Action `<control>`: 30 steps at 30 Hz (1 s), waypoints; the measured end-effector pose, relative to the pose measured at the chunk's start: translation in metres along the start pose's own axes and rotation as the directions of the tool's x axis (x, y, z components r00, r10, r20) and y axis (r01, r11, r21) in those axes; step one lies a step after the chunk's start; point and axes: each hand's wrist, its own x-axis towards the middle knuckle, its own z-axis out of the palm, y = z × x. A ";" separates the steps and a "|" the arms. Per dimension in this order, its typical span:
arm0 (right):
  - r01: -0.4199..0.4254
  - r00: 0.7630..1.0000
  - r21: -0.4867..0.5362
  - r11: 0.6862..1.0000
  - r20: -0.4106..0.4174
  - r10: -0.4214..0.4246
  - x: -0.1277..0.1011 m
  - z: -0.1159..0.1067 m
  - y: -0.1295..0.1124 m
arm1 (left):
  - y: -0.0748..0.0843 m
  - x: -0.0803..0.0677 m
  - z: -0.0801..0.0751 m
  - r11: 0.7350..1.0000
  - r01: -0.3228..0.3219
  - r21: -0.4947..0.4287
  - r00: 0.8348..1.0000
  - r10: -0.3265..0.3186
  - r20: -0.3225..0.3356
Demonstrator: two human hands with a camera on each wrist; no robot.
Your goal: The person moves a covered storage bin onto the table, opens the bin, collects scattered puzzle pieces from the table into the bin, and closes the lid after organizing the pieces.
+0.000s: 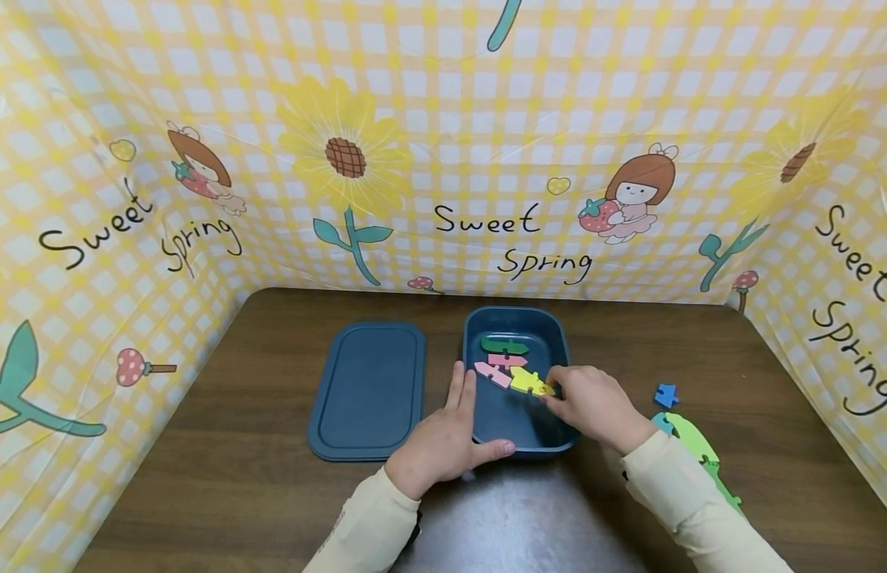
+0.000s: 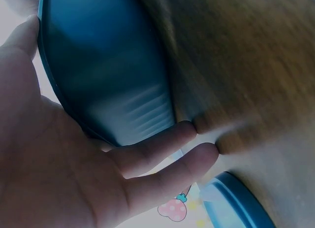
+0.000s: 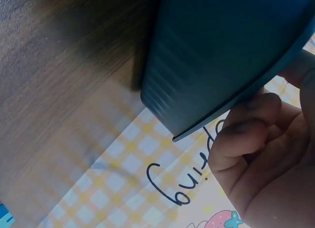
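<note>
Three puzzle pieces lie in the box (image 1: 551,326); right hand (image 1: 594,402) pinches the yellow piece (image 1: 527,382) there. Left hand (image 1: 443,438), fingers straight, steadies the box. Blue piece (image 1: 666,395) and green piece (image 1: 690,442) wait right of it.

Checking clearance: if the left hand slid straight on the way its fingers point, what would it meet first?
Probably nothing soon: the left hand points along the box wall toward the backdrop, the lid lying left; depth is unclear.
</note>
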 end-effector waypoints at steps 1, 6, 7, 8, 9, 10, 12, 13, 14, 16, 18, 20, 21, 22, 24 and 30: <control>-0.001 1.000 -0.001 1.000 -0.001 0.001 0.000 0.000 0.000 | 0.000 0.000 0.000 1.000 0.001 0.000 1.000 -0.001 0.001; 0.002 1.000 -0.002 1.000 -0.016 -0.002 0.001 0.002 0.000 | 0.002 0.001 0.000 1.000 0.005 0.005 1.000 -0.005 0.004; 0.004 1.000 -0.004 1.000 -0.018 -0.004 0.001 0.003 0.000 | 0.002 0.001 0.000 1.000 0.003 0.007 1.000 -0.004 0.005; 0.004 1.000 -0.009 1.000 -0.020 -0.004 0.001 0.003 0.000 | 0.003 0.001 0.000 1.000 0.003 0.009 1.000 -0.003 0.006; 0.006 1.000 -0.016 1.000 -0.020 -0.006 0.001 0.003 0.000 | 0.003 0.001 0.001 1.000 0.002 0.011 1.000 -0.002 0.007; 0.002 1.000 -0.023 1.000 -0.024 -0.003 0.001 0.003 -0.001 | 0.003 0.001 0.001 1.000 0.000 0.013 1.000 0.000 0.008; 0.000 1.000 -0.029 1.000 -0.030 -0.001 0.000 0.001 -0.001 | 0.004 0.002 0.001 1.000 -0.002 0.015 1.000 0.002 0.010; -0.001 1.000 -0.025 1.000 -0.030 0.001 -0.001 0.000 -0.001 | 0.004 0.002 0.001 1.000 -0.003 0.015 1.000 0.003 0.011; -0.009 1.000 -0.012 1.000 -0.029 0.009 -0.002 -0.001 -0.001 | 0.004 0.002 0.001 1.000 -0.004 0.015 1.000 0.004 0.010; -0.024 0.999 0.029 0.999 -0.040 0.026 -0.005 -0.004 0.001 | 0.005 0.002 0.001 1.000 -0.007 0.012 1.000 0.007 0.010; -0.029 0.997 0.072 0.997 -0.065 0.033 -0.009 -0.007 0.005 | 0.005 0.002 0.001 1.000 -0.009 0.007 1.000 0.009 0.010; -0.027 0.994 0.112 0.993 -0.103 0.039 -0.014 -0.011 0.011 | 0.005 0.002 0.001 1.000 -0.012 0.004 1.000 0.012 0.007; -0.017 0.990 0.120 0.993 -0.135 0.033 -0.017 -0.013 0.015 | 0.005 0.002 0.001 1.000 -0.012 0.002 1.000 0.012 0.007; -0.004 0.986 0.120 0.993 -0.166 0.024 -0.021 -0.015 0.020 | 0.005 0.002 0.001 1.000 -0.012 -0.003 1.000 0.012 0.007; 0.017 0.975 0.126 0.992 -0.220 0.011 -0.029 -0.021 0.031 | 0.005 0.002 0.001 1.000 -0.009 -0.007 1.000 0.010 0.008; 0.008 0.954 0.152 0.988 -0.298 0.038 -0.057 -0.033 0.068 | 0.001 0.001 0.001 1.000 -0.007 -0.008 1.000 0.007 0.000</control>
